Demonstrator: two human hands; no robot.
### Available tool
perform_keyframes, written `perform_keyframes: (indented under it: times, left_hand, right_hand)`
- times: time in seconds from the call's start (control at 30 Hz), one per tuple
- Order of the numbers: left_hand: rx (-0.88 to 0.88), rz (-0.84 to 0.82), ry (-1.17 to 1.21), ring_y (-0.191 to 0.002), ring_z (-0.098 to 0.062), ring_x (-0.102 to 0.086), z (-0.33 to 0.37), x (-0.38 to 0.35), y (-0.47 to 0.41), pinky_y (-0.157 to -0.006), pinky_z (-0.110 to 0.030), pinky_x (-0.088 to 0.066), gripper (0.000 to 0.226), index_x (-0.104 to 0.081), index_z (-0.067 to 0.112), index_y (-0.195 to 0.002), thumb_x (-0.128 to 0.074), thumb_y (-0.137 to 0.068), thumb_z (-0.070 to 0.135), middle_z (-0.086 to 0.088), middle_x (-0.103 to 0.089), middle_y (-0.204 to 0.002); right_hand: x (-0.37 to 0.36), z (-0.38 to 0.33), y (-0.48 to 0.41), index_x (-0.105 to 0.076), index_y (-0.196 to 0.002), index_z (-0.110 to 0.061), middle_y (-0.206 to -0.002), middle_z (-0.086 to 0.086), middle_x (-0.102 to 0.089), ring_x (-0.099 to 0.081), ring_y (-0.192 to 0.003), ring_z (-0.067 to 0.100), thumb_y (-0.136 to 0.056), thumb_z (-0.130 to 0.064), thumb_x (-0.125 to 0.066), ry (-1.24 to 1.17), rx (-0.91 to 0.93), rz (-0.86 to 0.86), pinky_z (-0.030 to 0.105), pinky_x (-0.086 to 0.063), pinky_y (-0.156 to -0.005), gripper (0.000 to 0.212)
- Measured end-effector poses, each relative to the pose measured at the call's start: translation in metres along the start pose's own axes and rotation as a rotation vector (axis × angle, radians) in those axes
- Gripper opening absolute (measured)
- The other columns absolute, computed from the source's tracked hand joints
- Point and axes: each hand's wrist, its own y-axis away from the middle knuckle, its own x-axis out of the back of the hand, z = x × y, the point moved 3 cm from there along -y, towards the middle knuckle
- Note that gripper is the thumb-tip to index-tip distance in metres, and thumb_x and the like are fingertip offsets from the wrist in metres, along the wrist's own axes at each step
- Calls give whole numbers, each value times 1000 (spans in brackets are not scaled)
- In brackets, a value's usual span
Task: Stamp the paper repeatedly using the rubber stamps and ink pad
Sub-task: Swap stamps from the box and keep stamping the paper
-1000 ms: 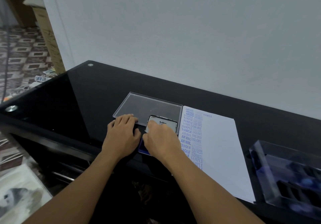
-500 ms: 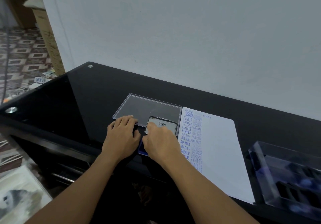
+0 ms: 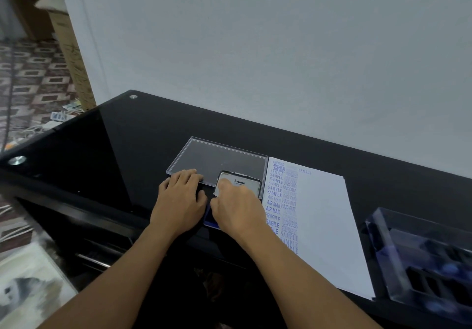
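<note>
R hand has fingers curled on the ink pad lid, which is tipped up. The blue ink pad peeks out under that hand, near the table's front edge. L hand lies flat beside it, fingertips touching a clear tray. Paper w/ blue words lies just right of the pad. A clear box sits at the right edge.
</note>
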Motion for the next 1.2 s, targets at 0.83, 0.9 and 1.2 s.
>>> perform_keyframes:
  times: [0.83, 0.9, 1.2]
  left_hand:
    - [27, -13, 13, -139, -12, -36, 3, 6, 0, -115, -44, -25, 38, -55, 24, -133, -51, -96, 30, 7, -46, -148]
    - [27, -16, 18, -140, -11, -35, 3, 7, 0, -116, -43, -25, 38, -54, 25, -135, -51, -97, 31, 8, -45, -148]
    - [133, 63, 283, -135, -13, -41, 4, 17, -5, -115, -44, -33, 37, -60, 20, -132, -58, -95, 18, 6, -55, -142]
  right_hand:
    - [14, 11, 0, -41, -88, -17, -89, 7, -63, -58, -81, 30, -94, -30, -45, -81, -60, 87, 34, -41, -64, 15]
    - [22, 23, 2, -42, -83, -17, -81, 3, -60, -57, -75, 25, -93, -31, -46, -196, -125, 127, 35, -44, -61, 18]
    - [58, 100, 13, -51, -86, -11, -79, 2, -59, -52, -69, 13, -96, -31, -55, -422, -232, 127, 30, -43, -62, 22]
